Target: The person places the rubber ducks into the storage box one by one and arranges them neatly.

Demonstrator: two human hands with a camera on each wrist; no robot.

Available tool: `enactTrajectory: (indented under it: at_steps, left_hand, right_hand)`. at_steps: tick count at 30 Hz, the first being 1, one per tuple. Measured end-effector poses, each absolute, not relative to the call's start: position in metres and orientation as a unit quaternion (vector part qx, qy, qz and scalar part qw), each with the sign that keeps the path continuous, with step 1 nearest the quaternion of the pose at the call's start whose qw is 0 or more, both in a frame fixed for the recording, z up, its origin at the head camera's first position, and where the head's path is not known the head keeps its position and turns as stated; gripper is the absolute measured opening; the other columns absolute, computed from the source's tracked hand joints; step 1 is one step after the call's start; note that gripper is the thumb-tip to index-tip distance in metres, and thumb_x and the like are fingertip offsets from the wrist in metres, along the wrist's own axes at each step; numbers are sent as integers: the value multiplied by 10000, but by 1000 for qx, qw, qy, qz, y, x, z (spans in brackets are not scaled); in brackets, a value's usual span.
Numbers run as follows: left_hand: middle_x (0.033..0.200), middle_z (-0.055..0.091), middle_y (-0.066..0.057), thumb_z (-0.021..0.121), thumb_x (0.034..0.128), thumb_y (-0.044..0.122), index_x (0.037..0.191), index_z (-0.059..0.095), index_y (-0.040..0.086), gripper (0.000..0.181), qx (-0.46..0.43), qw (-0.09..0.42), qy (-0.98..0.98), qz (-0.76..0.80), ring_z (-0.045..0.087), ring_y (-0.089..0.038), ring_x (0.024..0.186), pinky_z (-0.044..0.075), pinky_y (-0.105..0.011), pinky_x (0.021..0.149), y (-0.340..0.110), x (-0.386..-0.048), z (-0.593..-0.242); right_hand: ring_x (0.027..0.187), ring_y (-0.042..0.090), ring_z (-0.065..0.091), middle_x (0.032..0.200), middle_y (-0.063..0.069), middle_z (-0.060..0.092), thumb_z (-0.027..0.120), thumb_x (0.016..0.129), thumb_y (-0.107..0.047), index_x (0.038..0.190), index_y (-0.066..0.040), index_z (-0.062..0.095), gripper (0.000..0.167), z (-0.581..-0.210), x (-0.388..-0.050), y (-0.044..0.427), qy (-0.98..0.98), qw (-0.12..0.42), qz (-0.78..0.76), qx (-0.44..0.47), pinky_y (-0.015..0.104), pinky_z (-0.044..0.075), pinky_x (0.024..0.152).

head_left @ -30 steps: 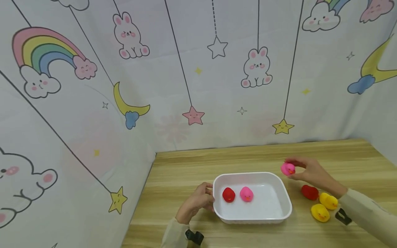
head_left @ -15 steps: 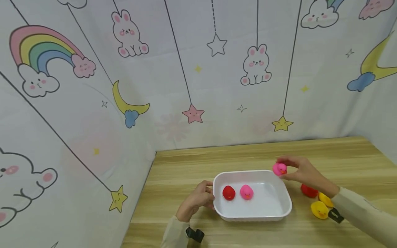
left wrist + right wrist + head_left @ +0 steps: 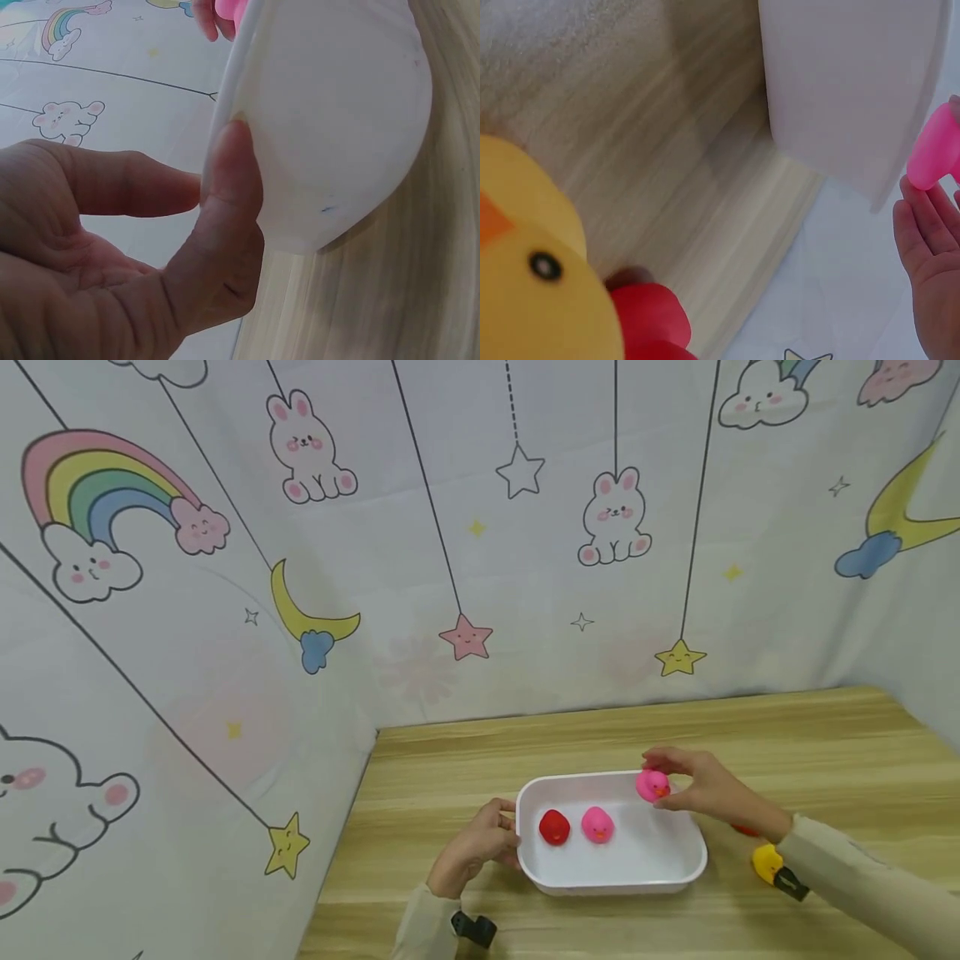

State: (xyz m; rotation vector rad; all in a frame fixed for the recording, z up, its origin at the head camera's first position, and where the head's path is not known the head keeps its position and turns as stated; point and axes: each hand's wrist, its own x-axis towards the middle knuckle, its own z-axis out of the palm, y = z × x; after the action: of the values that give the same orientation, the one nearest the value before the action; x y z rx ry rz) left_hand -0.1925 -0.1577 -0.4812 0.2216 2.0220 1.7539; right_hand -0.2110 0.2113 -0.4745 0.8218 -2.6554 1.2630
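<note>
A white plastic tub [image 3: 621, 868] stands on the wooden table. Inside it, toward the left, a red rubber duck [image 3: 554, 827] and a pink rubber duck [image 3: 597, 824] sit side by side. My left hand [image 3: 477, 847] pinches the tub's left rim between thumb and fingers, as the left wrist view shows [image 3: 217, 187]. Over the tub's back right corner, my right hand [image 3: 701, 787] holds another pink duck [image 3: 652, 785] between thumb and fingertips. The right wrist view shows that pink duck [image 3: 934, 150] at the fingers, beside the tub's rim.
Right of the tub, a yellow duck [image 3: 767, 863] and a red duck [image 3: 745, 830] lie partly hidden under my right arm. The wooden tabletop [image 3: 442, 760] ends at a white cloth backdrop [image 3: 420, 568] printed with bunnies and stars.
My right hand has carried the pink duck leftward, from beside the tub to above its back right corner. The left hand keeps its place on the rim.
</note>
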Motion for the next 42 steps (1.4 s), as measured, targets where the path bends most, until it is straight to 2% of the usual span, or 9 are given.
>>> enactTrajectory:
  at_steps: [5, 15, 26, 31, 36, 42]
  left_hand:
    - [904, 521, -163, 527, 804, -140, 1288, 373, -142, 508, 81, 225, 736, 634, 574, -198, 630, 635, -337, 545, -158, -191, -481]
    - [940, 560, -230, 520, 770, -117, 1231, 394, -134, 478, 70, 218, 733, 641, 594, -206, 638, 608, -270, 502, -156, -190, -485]
    - [964, 579, -254, 521, 808, -87, 1234, 393, -142, 448, 80, 217, 739, 633, 610, -193, 614, 625, -319, 523, -157, -192, -486]
    - [926, 585, -244, 514, 811, -85, 1227, 391, -141, 438, 83, 220, 738, 633, 593, -170, 572, 621, -306, 519, -158, -192, -485]
    - [913, 563, -227, 522, 809, -88, 1224, 394, -141, 437, 80, 219, 736, 635, 583, -172, 595, 621, -304, 521, -158, -192, -484]
    - [920, 566, -215, 531, 818, -92, 1218, 389, -130, 426, 75, 225, 734, 636, 587, -179, 622, 619, -296, 523, -157, -192, -486]
  right_hand:
    - [1052, 278, 669, 1214, 162, 680, 859, 784, -69, 1341, 66, 562, 646, -479, -211, 205, -875, 28, 396, 278, 551, 574, 920]
    - [1043, 336, 663, 1201, 201, 665, 847, 782, -36, 1289, 84, 586, 582, -490, -212, 196, -878, 13, 366, 308, 482, 612, 858]
    - [1003, 240, 651, 1161, 88, 678, 840, 791, -81, 1241, 18, 636, 503, -492, -212, 188, -900, -12, 321, 294, 360, 626, 835]
    - [924, 161, 604, 1092, 8, 671, 829, 782, -57, 1126, -51, 680, 376, -494, -215, 183, -906, -22, 291, 306, 284, 607, 780]
    - [881, 131, 562, 1032, -30, 641, 836, 746, -47, 1006, -115, 688, 307, -495, -216, 178, -910, -10, 264, 318, 271, 580, 739]
    - [888, 148, 566, 1027, -21, 640, 862, 718, -38, 982, -112, 683, 328, -495, -214, 177, -916, -6, 243, 320, 305, 582, 755]
